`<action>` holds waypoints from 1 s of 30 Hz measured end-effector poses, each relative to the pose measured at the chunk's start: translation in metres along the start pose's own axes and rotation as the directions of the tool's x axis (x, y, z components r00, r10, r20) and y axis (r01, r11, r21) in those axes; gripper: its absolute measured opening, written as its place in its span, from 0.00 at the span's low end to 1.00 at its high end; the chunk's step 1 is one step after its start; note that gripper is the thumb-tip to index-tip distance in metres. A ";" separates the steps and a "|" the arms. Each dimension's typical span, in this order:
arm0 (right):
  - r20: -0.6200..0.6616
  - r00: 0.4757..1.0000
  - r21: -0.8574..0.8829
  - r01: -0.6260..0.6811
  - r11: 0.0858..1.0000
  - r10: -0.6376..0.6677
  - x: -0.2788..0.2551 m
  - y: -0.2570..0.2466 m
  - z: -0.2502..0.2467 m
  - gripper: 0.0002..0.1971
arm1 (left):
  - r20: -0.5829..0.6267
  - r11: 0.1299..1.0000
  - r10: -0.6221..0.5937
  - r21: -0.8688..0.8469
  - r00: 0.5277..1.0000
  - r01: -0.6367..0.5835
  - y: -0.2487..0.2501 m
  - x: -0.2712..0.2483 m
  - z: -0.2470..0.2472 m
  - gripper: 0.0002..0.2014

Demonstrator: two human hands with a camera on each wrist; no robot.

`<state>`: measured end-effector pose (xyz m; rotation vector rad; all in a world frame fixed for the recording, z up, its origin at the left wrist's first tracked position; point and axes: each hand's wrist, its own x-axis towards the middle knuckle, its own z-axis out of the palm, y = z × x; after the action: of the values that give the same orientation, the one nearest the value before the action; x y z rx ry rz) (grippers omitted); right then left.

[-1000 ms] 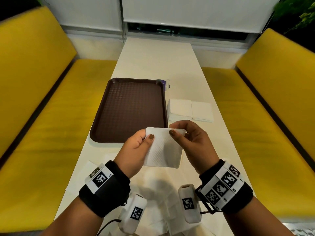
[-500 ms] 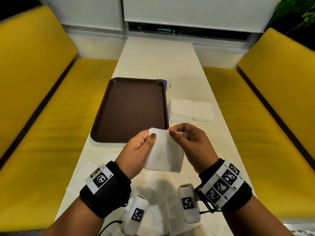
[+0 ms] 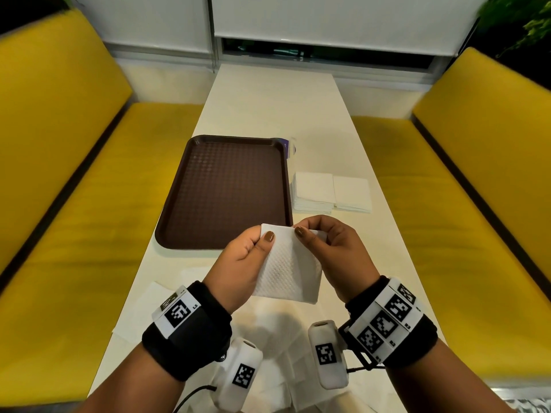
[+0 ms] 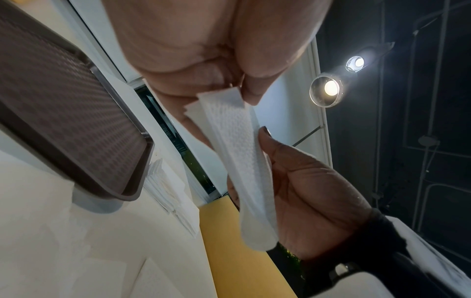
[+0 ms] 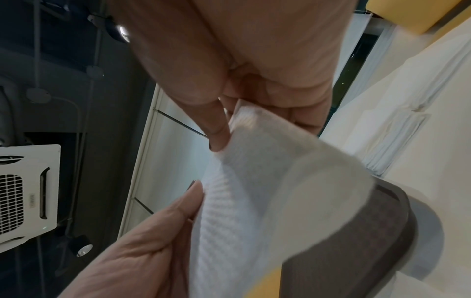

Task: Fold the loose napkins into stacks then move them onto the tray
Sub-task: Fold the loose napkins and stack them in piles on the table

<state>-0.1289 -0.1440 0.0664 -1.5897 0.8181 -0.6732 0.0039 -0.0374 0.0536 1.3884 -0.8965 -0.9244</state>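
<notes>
- Closest in, loose napkins (image 3: 149, 311) lie flat and overlapping on the near end of the white counter (image 3: 277, 114), under both wrists.
- Just above them, both hands are up off the counter, clamped on one folded napkin (image 3: 287, 263) between them.
- Left hand (image 3: 241, 263) pinches the napkin's top left corner, thumb on the near face, fingers curled behind.
- Right hand (image 3: 334, 254) pinches the top right edge, thumb in front, fingers tucked behind.
- The left wrist view catches the napkin (image 4: 242, 161) edge-on, layers doubled over, hanging down between the two thumbs.
- Beyond the hands, the brown tray (image 3: 167, 231) sits on the counter to the left, nothing on it.
- Just right of the tray, two stacks of folded napkins (image 3: 331, 192) sit side by side, touching, the left one taller.
- Yellow benches (image 3: 74, 204) flank the counter on both sides.
</notes>
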 end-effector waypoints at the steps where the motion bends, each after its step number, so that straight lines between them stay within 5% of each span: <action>1: -0.004 1.000 0.002 -0.004 1.000 0.004 0.000 0.000 -0.001 0.05 | -0.008 1.000 0.003 0.003 1.000 -0.003 0.000 0.000 0.001 0.14; 6: -0.008 1.000 0.081 -0.001 0.997 0.002 -0.004 -0.002 -0.004 0.02 | -0.081 1.000 0.010 -0.023 0.997 -0.012 0.001 -0.001 0.004 0.12; 12: -0.117 0.990 0.296 -0.037 0.954 0.074 -0.003 -0.006 -0.016 0.13 | -0.117 0.995 -0.008 -0.100 0.993 -0.004 0.002 -0.002 -0.001 0.14; 16: -0.139 0.986 0.347 -0.037 0.937 0.090 -0.005 -0.007 -0.017 0.07 | -0.119 0.993 -0.004 -0.119 0.993 -0.010 0.002 -0.003 0.002 0.14; 24: -0.090 0.992 0.378 -0.052 0.924 0.092 -0.009 -0.006 -0.016 0.10 | -0.134 0.991 -0.012 -0.137 0.991 -0.007 0.002 -0.009 0.002 0.13; 30: 0.118 0.977 0.292 -0.204 0.934 0.177 -0.018 0.003 -0.013 0.14 | -0.233 0.987 -0.025 -0.161 0.972 -0.014 0.002 -0.010 0.001 0.12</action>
<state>-0.1500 -0.1374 0.0661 -1.2358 0.7513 -0.5530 -0.0012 -0.0291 0.0557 1.3283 -0.6255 -0.7989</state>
